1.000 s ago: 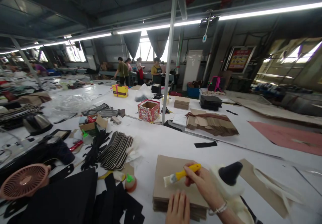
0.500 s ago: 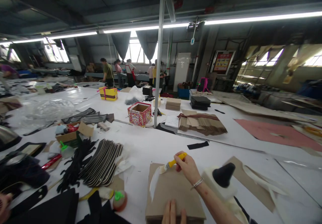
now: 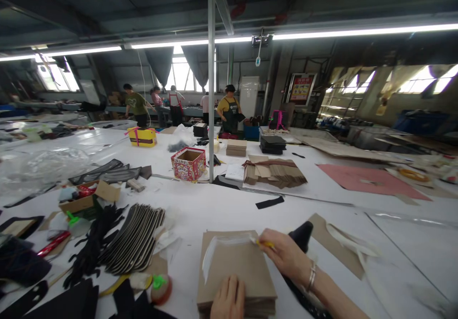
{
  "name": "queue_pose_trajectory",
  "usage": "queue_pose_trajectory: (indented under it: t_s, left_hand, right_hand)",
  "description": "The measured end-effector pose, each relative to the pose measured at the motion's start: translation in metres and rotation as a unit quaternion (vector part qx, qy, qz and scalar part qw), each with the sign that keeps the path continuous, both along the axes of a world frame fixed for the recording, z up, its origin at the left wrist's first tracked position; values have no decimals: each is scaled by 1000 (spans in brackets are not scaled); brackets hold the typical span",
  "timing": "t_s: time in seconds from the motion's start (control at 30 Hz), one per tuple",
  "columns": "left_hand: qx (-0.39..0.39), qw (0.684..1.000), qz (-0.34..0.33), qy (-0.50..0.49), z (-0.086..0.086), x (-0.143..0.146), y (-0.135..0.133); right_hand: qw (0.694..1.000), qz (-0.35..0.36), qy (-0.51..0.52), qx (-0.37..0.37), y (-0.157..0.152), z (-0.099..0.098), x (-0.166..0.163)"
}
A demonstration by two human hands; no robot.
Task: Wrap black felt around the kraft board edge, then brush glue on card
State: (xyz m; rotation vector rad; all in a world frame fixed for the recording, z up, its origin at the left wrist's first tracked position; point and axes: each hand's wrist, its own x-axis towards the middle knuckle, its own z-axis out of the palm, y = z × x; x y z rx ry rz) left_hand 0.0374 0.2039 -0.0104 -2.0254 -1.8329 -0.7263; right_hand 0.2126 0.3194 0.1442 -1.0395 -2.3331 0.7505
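A stack of brown cardboard sheets [image 3: 234,271] lies at the near edge of the white table [image 3: 229,209]. My left hand [image 3: 227,300] rests flat on its near edge, fingers stretched out. My right hand [image 3: 284,254] grips a yellow-handled brush [image 3: 263,242] at the stack's far right corner. A white glue streak [image 3: 214,252] runs along the top and left edge of the upper sheet. Just right of my hand stands a black cone-shaped object [image 3: 301,233].
A fan of black-edged cut pieces [image 3: 134,238] and black scraps lie to the left, near a green-capped bottle [image 3: 161,286]. Further back stand a metal pole [image 3: 211,78], a red patterned box [image 3: 188,163], folded brown pieces [image 3: 274,172] and a pink sheet [image 3: 368,180]. People work far behind.
My right hand has swept the brush rightward along the far edge of the top sheet, leaving white glue. The camera has shifted right.
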Motion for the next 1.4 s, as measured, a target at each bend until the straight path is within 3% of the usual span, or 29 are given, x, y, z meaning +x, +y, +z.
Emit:
queue_pose_trajectory:
  t_s: [0.1, 0.2, 0.27, 0.37, 0.53, 0.63, 0.7, 0.83, 0.9, 0.93, 0.97, 1.03, 1.1, 1.17, 1.27, 1.4]
  left_hand:
    - [-56, 998, -9, -10, 6, -3, 4]
    - [-140, 990, -12, -29, 21, -4, 6]
    - [-196, 980, -12, -35, 32, -5, 7]
    - [-254, 966, -34, -24, 46, -7, 6]
    - [-284, 955, -84, 19, 74, -12, 0]
    - [-265, 958, -104, 41, 100, -19, -1]
    - [-203, 974, -102, 26, 122, -28, 0]
    - [-18, 986, -82, -141, 169, -52, -2]
    - [25, 951, -44, -305, 189, -56, -12]
    - [24, 914, -27, -404, 196, -56, -20]
    - [13, 860, -15, -509, 201, -53, -29]
    - [-15, 716, -3, -698, 202, -41, -50]
    - [-34, 576, 6, -817, 193, -27, -73]
    - [-61, 491, 32, -868, 175, -13, -96]
    - [-146, 462, 56, -873, 139, 4, -129]
    - [-203, 491, 91, -842, 99, 23, -175]
  right_hand:
    - [983, 115, -124, 70, -36, 0, -1]
    - [983, 123, -128, 36, -60, 8, 8]
    - [993, 83, -79, -13, -70, 18, 21]
    - [997, -32, 17, -64, -81, 31, 47]
    - [953, -216, 178, -118, -109, 23, 103]
    - [932, -295, 179, -111, -131, 15, 131]
    - [936, -313, 135, -90, -145, 15, 143]
    - [949, -303, 48, -73, -169, 20, 145]
    - [953, -291, 26, -84, -179, 21, 136]
    - [956, -277, 22, -92, -184, 21, 130]
    - [960, -261, 19, -101, -189, 20, 122]
    - [967, -221, 21, -126, -199, 19, 104]
    - [969, -192, 23, -155, -211, 19, 84]
    - [967, -175, 21, -185, -223, 18, 65]
    - [962, -169, 21, -213, -241, 12, 48]
    - [945, -175, 56, -270, -260, -7, 48]
